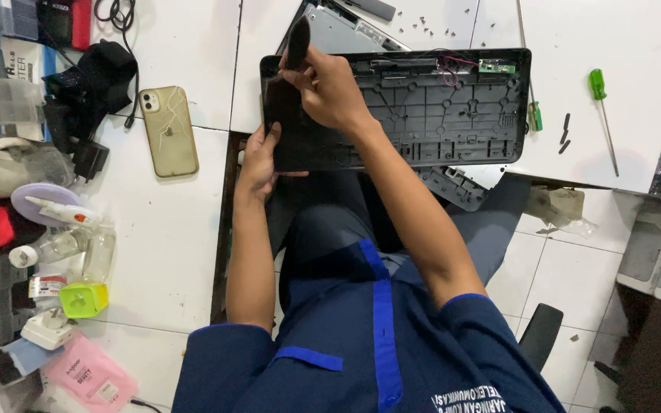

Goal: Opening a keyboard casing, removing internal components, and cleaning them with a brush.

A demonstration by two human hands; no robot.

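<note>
The person sits at a white table [193, 252] and wears a dark blue shirt with brighter blue stripes. The left hand [258, 164] is closed on the near left corner of a black keyboard shell [422, 115], with the thumb on top of the edge and the other fingers under it. The shell lies open side up, half on the table and half over the lap, so its inside ribs and round posts are visible. The right hand [327, 88] is above the left part of the shell. It is closed around a dark brush [297, 42], which stands almost upright, and the tip of the brush is hidden behind the hand. Both forearms are stretched forward, and the right one crosses in front of the body.

At the far right corner of the shell there is a small green circuit board [496, 66] with thin coloured wires. A gold phone [168, 130] lies face down to the left of the shell. A green screwdriver [602, 115] lies to the right, with small screws near it. Bottles and small boxes crowd the left edge of the table.
</note>
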